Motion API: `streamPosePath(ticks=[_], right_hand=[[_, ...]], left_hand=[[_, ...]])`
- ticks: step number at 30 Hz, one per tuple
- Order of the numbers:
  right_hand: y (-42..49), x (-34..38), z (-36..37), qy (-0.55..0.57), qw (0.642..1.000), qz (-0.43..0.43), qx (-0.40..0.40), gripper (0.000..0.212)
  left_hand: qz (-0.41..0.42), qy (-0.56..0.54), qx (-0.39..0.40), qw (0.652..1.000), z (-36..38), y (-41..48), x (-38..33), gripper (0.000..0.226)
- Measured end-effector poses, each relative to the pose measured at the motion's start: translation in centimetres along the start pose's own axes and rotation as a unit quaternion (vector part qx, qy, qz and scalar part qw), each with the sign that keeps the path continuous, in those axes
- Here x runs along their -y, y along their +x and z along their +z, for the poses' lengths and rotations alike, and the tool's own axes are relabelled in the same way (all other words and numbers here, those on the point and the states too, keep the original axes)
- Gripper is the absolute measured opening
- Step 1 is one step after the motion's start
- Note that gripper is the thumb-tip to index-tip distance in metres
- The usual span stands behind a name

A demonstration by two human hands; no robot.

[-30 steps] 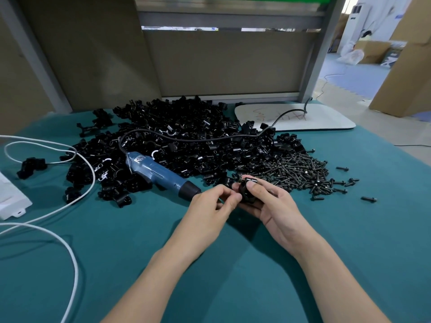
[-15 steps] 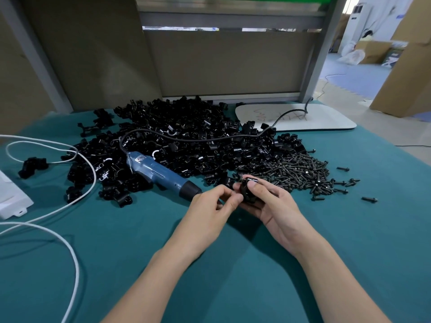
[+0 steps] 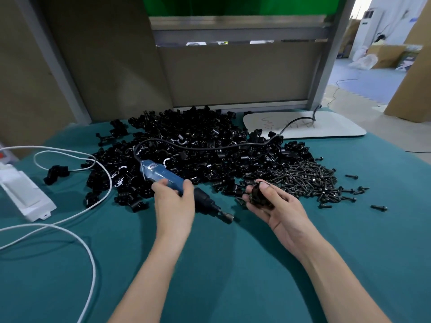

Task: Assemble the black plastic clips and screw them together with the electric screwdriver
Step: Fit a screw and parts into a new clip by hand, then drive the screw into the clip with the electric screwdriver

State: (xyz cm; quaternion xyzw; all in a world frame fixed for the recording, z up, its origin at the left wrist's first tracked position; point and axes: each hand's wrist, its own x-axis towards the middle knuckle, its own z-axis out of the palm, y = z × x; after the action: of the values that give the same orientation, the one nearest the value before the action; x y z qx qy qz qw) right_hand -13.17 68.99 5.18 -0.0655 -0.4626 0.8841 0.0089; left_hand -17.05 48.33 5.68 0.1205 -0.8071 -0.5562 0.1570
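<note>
My left hand (image 3: 173,201) wraps around the blue electric screwdriver (image 3: 161,174), whose black nose and metal tip (image 3: 227,216) point right along the green cloth. My right hand (image 3: 277,206) holds a black plastic clip (image 3: 257,194) in its fingers, thumb on top, a little right of the tool's tip. Behind both hands lies a big heap of black clips (image 3: 198,145). A pile of black screws (image 3: 310,180) spreads just beyond my right hand.
The screwdriver's black cable (image 3: 210,146) runs over the clip heap to a white board (image 3: 326,127) at the back right. White cables (image 3: 77,213) and a white box (image 3: 23,194) lie at the left. Loose screws (image 3: 379,207) sit at the right. A grey panel stands behind.
My left hand left the clip and took hold of the screwdriver. My right hand kept the clip and stayed near the screw pile. The camera tilted up slightly.
</note>
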Motion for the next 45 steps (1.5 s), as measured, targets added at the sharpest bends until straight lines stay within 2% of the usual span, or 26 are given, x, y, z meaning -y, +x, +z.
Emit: streamPosePath(ticks=[6,8,10,12,14,16,19,21,24,25,27,31,33,36,39,43,45], right_hand=[[0.4,-0.1,0.0,0.012,0.999,-0.009,-0.030,0.040],[0.4,0.1,-0.1,0.028,0.999,-0.011,-0.046,0.041],[0.5,0.1,-0.2,0.027,0.998,-0.011,-0.051,0.036],[0.5,0.1,-0.4,0.025,0.999,-0.010,-0.046,0.025],[0.7,0.1,-0.4,0.021,0.998,-0.017,-0.047,0.018],[0.8,0.2,-0.5,0.020,0.998,-0.024,-0.058,0.018],[1.0,0.2,-0.6,0.029,0.997,-0.034,-0.063,0.026],[1.2,0.3,-0.7,0.034,0.996,-0.037,-0.070,0.028],[1.6,0.4,-0.9,0.035,0.996,-0.042,-0.071,0.024],[1.6,0.5,-0.9,0.031,0.996,-0.041,-0.070,0.023],[1.7,0.6,-0.8,0.023,0.997,-0.042,-0.066,0.026],[1.8,0.6,-0.5,0.002,0.996,-0.048,-0.074,0.047],[1.7,0.5,-0.3,-0.014,0.995,-0.060,-0.075,0.045],[1.5,0.5,-0.2,-0.035,0.993,-0.079,-0.077,0.029],[1.5,0.4,-0.2,-0.049,0.990,-0.096,-0.086,0.021],[1.3,0.3,-0.2,-0.062,0.986,-0.122,-0.099,0.027],[1.2,0.3,-0.1,-0.074,0.983,-0.131,-0.109,0.034]], left_hand=[[-0.132,0.117,0.033,0.984,0.4,4.4,-1.5,0.086],[-0.146,0.109,0.010,0.983,0.7,4.9,-1.4,0.086],[-0.148,0.036,0.007,0.988,0.9,4.9,-0.8,0.060],[-0.164,-0.126,0.035,0.978,1.0,4.5,-0.9,0.025],[-0.196,-0.318,0.087,0.923,1.3,4.5,-2.3,0.009],[-0.195,-0.439,0.137,0.866,1.8,4.7,-3.9,0.010],[-0.159,-0.475,0.172,0.848,3.2,5.1,-6.1,0.011],[-0.156,-0.519,0.170,0.823,4.3,5.7,-7.1,0.016],[-0.186,-0.606,0.145,0.760,5.5,6.6,-7.6,0.020],[-0.193,-0.616,0.132,0.752,5.7,7.0,-7.4,0.021],[-0.197,-0.615,0.113,0.755,5.8,7.5,-6.5,0.022],[-0.208,-0.601,0.088,0.767,6.3,7.9,-4.8,0.026],[-0.219,-0.595,0.092,0.768,6.6,7.8,-4.6,0.029],[-0.237,-0.595,0.091,0.763,7.0,7.7,-4.4,0.027],[-0.252,-0.599,0.091,0.754,7.3,7.5,-4.2,0.024],[-0.260,-0.560,0.087,0.782,7.4,7.1,-3.9,0.025],[-0.262,-0.559,0.083,0.782,7.4,7.0,-4.0,0.025]])
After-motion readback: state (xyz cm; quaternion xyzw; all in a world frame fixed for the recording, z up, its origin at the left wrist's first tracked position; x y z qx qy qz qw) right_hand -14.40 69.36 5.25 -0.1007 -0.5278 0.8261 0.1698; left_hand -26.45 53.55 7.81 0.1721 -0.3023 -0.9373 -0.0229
